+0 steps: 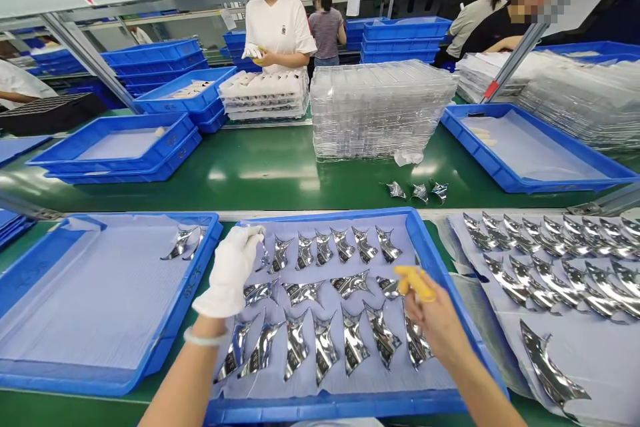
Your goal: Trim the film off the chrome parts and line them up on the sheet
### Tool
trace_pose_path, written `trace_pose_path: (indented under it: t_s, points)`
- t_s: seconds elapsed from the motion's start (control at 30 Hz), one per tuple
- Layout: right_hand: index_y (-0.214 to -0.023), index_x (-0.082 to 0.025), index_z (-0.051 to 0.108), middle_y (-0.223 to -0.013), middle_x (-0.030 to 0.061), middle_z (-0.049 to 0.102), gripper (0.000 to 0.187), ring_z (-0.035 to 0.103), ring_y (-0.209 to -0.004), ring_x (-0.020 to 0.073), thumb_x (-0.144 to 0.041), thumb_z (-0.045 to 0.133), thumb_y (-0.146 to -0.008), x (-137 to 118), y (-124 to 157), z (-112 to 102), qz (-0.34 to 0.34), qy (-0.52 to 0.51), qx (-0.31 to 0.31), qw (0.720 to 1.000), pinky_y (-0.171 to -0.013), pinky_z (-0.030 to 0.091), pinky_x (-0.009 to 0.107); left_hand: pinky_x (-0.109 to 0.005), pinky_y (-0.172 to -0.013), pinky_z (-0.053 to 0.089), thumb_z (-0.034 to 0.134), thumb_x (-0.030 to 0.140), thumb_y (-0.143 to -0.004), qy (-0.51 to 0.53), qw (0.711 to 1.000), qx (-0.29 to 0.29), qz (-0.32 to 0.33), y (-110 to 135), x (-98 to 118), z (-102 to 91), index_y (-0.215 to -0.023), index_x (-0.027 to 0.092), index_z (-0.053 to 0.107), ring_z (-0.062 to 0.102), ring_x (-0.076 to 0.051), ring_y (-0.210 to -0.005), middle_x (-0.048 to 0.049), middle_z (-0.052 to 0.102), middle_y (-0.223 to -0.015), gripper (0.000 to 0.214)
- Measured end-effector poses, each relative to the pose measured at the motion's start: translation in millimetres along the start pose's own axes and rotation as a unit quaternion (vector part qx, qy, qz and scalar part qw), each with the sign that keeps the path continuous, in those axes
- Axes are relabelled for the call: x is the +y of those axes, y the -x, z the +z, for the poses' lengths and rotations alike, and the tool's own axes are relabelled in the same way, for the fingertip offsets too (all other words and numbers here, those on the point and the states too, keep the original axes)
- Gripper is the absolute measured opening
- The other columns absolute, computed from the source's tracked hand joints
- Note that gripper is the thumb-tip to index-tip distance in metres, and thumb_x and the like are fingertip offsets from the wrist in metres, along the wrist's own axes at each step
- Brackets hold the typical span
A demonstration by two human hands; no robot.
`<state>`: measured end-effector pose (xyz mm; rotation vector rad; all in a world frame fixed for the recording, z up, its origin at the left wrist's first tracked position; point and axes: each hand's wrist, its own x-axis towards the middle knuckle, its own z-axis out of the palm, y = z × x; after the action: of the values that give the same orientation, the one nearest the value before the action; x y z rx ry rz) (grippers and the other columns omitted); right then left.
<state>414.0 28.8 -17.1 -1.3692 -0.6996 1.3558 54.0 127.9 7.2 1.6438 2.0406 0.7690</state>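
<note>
My left hand (231, 273), in a white glove, is closed at the left end of the top row. Its fingertips pinch a small shiny chrome part (263, 257), partly hidden by the glove. Yellow finger covers are on my right hand (427, 307), which hovers at the tray's right side with bent fingers a little apart and nothing visible in them. Close to those fingers lies a chrome part (387, 287); another chrome part (416, 341) is partly behind the hand. Several curved, pointed chrome parts rest in three rows on the lined blue tray (320, 408).
At left, a blue tray (75, 300) holds two chrome parts (179, 242). Chrome parts (545, 287) line a covered surface at right. Three small chrome pieces (419, 193) lie on the green bench (260, 167), before stacked clear trays (375, 113). A co-worker (277, 33) stands opposite.
</note>
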Motion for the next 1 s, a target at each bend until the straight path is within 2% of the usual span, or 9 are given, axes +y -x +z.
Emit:
trace_pose_path:
  t_s: [0.13,0.2,0.23,0.27,0.33,0.47,0.6,0.83,1.0]
  points:
    - [-0.078,-0.018,0.068,-0.061,-0.0050,0.056,0.034,0.021,-0.043,0.0039,-0.048,0.083,-0.073,10.1,25.1,51.2,0.059,0.005,-0.098,0.993,-0.041,0.014,0.021,-0.038,-0.096,0.059,0.051,0.047,-0.102,0.162,0.984,-0.041,0.057,57.3,40.3,-6.9,-0.119,0.019,0.069,0.072,-0.025,-0.111,-0.0120,0.074,-0.126,0.038]
    - [-0.078,-0.018,0.068,-0.061,-0.0053,0.055,0.038,0.021,-0.044,0.0042,-0.054,0.079,-0.078,7.6,35.9,65.8,0.047,-0.007,-0.154,0.987,-0.042,0.015,0.022,-0.039,-0.097,0.059,0.069,0.051,-0.091,0.382,0.920,-0.087,0.017,83.0,58.0,2.7,-0.110,0.019,0.074,0.074,-0.026,-0.107,-0.0121,0.078,-0.117,0.038]
    - [-0.077,-0.019,0.067,-0.058,-0.0067,0.051,0.041,0.021,-0.044,0.0047,-0.058,0.077,-0.080,5.8,40.7,70.3,0.037,-0.019,-0.178,0.983,-0.042,0.015,0.022,-0.038,-0.094,0.059,0.077,0.051,-0.085,0.444,0.890,-0.106,-0.005,93.3,65.2,9.5,-0.105,0.020,0.076,0.075,-0.026,-0.102,-0.0113,0.079,-0.111,0.037]
    - [-0.076,-0.019,0.065,-0.054,-0.0084,0.046,0.043,0.021,-0.044,0.0051,-0.061,0.076,-0.082,4.0,45.0,73.1,0.030,-0.037,-0.199,0.979,-0.043,0.016,0.022,-0.037,-0.093,0.060,0.083,0.050,-0.080,0.486,0.865,-0.121,-0.027,101.7,71.2,16.7,-0.100,0.020,0.078,0.076,-0.026,-0.099,-0.0107,0.080,-0.105,0.037]
    - [-0.075,-0.021,0.060,-0.049,-0.0117,0.036,0.045,0.020,-0.043,0.0056,-0.062,0.077,-0.083,1.2,51.9,75.0,0.033,-0.081,-0.231,0.969,-0.043,0.017,0.022,-0.037,-0.091,0.060,0.087,0.052,-0.074,0.512,0.847,-0.134,-0.044,113.9,79.7,30.5,-0.095,0.021,0.080,0.076,-0.027,-0.097,-0.0100,0.081,-0.100,0.038]
    - [-0.072,-0.022,0.053,-0.047,-0.0145,0.031,0.048,0.015,-0.042,0.0044,-0.059,0.084,-0.077,-2.0,60.7,71.6,0.064,-0.144,-0.251,0.955,-0.042,0.014,0.021,-0.037,-0.091,0.061,0.086,0.056,-0.075,0.523,0.837,-0.150,-0.062,127.7,87.0,45.8,-0.098,0.022,0.081,0.076,-0.028,-0.098,-0.0109,0.081,-0.106,0.041]
    - [-0.071,-0.022,0.053,-0.048,-0.0144,0.032,0.050,0.017,-0.042,0.0040,-0.060,0.085,-0.075,-3.0,66.8,68.3,0.063,-0.133,-0.227,0.963,-0.042,0.014,0.022,-0.034,-0.089,0.061,0.085,0.053,-0.077,0.541,0.819,-0.176,-0.080,135.7,89.3,45.3,-0.104,0.025,0.081,0.077,-0.027,-0.101,-0.0097,0.080,-0.113,0.039]
    - [-0.072,-0.022,0.052,-0.045,-0.0143,0.034,0.047,0.018,-0.041,0.0040,-0.057,0.084,-0.077,-2.1,71.2,65.2,0.077,-0.169,-0.243,0.952,-0.043,0.015,0.021,-0.034,-0.092,0.060,0.079,0.047,-0.085,0.507,0.851,-0.133,-0.036,142.5,89.7,40.1,-0.109,0.022,0.081,0.075,-0.026,-0.103,-0.0099,0.080,-0.115,0.034]
    - [-0.068,-0.023,0.051,-0.043,-0.0147,0.032,0.050,0.018,-0.038,0.0042,-0.057,0.088,-0.069,1.0,72.7,55.9,0.113,-0.168,-0.236,0.951,-0.040,0.015,0.021,-0.039,-0.102,0.057,0.077,0.054,-0.084,0.433,0.885,-0.170,-0.036,144.2,94.3,43.2,-0.115,0.023,0.080,0.072,-0.030,-0.116,-0.0110,0.077,-0.125,0.044]
